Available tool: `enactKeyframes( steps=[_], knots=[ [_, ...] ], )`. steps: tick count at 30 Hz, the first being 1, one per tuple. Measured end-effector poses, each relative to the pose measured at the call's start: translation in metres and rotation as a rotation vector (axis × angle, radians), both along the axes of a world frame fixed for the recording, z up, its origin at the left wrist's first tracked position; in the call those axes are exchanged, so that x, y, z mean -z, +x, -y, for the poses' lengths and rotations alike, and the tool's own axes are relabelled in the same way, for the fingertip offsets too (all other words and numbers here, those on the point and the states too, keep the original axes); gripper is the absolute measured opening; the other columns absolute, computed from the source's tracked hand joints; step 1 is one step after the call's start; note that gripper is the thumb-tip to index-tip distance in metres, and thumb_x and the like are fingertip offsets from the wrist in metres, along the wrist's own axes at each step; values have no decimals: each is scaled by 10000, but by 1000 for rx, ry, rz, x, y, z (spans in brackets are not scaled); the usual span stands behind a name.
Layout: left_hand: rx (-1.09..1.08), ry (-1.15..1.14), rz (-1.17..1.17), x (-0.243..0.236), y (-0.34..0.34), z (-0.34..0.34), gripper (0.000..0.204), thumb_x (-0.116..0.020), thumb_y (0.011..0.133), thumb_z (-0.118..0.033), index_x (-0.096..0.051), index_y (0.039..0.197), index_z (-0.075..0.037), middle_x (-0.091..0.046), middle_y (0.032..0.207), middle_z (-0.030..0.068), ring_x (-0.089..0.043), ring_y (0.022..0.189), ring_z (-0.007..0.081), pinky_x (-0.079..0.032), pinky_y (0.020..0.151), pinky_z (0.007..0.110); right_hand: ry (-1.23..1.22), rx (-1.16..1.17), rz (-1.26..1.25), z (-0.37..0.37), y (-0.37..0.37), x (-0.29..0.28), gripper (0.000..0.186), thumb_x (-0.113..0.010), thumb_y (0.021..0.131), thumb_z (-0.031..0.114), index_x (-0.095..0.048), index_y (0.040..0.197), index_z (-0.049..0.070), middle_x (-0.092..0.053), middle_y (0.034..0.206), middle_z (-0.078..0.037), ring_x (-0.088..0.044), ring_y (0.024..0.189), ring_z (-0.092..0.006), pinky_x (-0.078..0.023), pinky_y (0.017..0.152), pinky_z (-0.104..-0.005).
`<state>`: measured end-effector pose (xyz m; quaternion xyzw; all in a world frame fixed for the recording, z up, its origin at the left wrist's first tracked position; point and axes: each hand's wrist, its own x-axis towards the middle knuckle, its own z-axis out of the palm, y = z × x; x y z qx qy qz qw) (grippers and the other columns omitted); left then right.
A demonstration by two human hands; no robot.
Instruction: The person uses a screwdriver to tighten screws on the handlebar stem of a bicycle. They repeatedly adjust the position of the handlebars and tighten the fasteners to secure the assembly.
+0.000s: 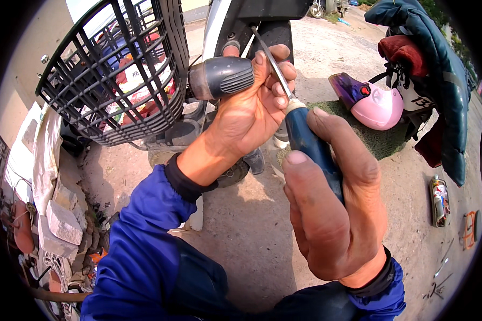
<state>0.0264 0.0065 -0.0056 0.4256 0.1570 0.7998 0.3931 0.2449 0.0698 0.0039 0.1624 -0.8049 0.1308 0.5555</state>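
My right hand [337, 198] grips the blue handle of a screwdriver [316, 142] between thumb and fingers. Its metal shaft slants up and away, the tip at the dark front panel [276, 40] of a scooter or electric bike. Palm up, my left hand [246, 115] has its fingers curled about the shaft. A black teardrop-shaped lamp housing [222, 77], like a turn signal, lies over the thumb side of that hand, hiding part of it. A round screw or bolt head [231, 36] shows on the panel above the lamp.
A black plastic basket [120, 80] holding colourful packages stands at the left. To the right are a pink helmet [380, 107] with purple visor and a dark teal padded cover [450, 91]. Stones [64, 222] and rubble line the left; a small tray [440, 203] lies on the ground at right.
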Motion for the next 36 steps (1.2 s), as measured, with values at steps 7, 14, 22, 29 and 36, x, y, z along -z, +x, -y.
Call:
enactKeyframes(
  steps=[7, 14, 22, 29, 36],
  knots=[
    [213, -19, 12, 12, 20, 6, 434, -523, 1137, -375, -532, 1442, -66, -698, 1219, 108, -708, 1042, 154, -617, 822, 286, 23, 119, 31, 3, 10, -14, 442, -738, 960, 20, -557, 1363, 14, -603, 1258, -288, -668, 1050, -364, -606, 827, -408],
    [184, -108, -62, 0, 59, 33, 521, -570, 1128, -318, -416, 1547, -50, -656, 1351, 168, -711, 1109, 207, -582, 789, 296, 118, 188, 107, -1, 14, 1, 488, -790, 947, 83, -592, 1388, 23, -586, 1224, -247, -642, 1091, -333, -589, 703, -351],
    [74, -203, -17, -13, 66, 40, 485, -679, 1070, -324, -507, 1420, -35, -663, 1317, 157, -705, 1088, 194, -596, 856, 308, 241, 155, -225, -4, -12, -3, 446, -775, 942, 64, -623, 1361, 30, -525, 1288, -240, -655, 1070, -330, -622, 692, -310],
    [77, -175, -12, -16, 69, 45, 515, -663, 1072, -368, -504, 1424, -28, -662, 1306, 157, -699, 1108, 206, -592, 898, 330, 143, 268, -41, 6, 8, -15, 528, -828, 837, -35, -648, 1322, 71, -562, 1265, -226, -653, 1026, -270, -590, 617, -292],
    [92, -164, 4, -16, 72, 46, 547, -647, 1074, -413, -501, 1428, -22, -661, 1296, 156, -692, 1127, 217, -587, 941, 352, 275, 216, -126, -9, -10, -3, 496, -848, 832, -24, -661, 1286, 46, -601, 1185, -205, -681, 906, -254, -608, 646, -332]
  ],
)
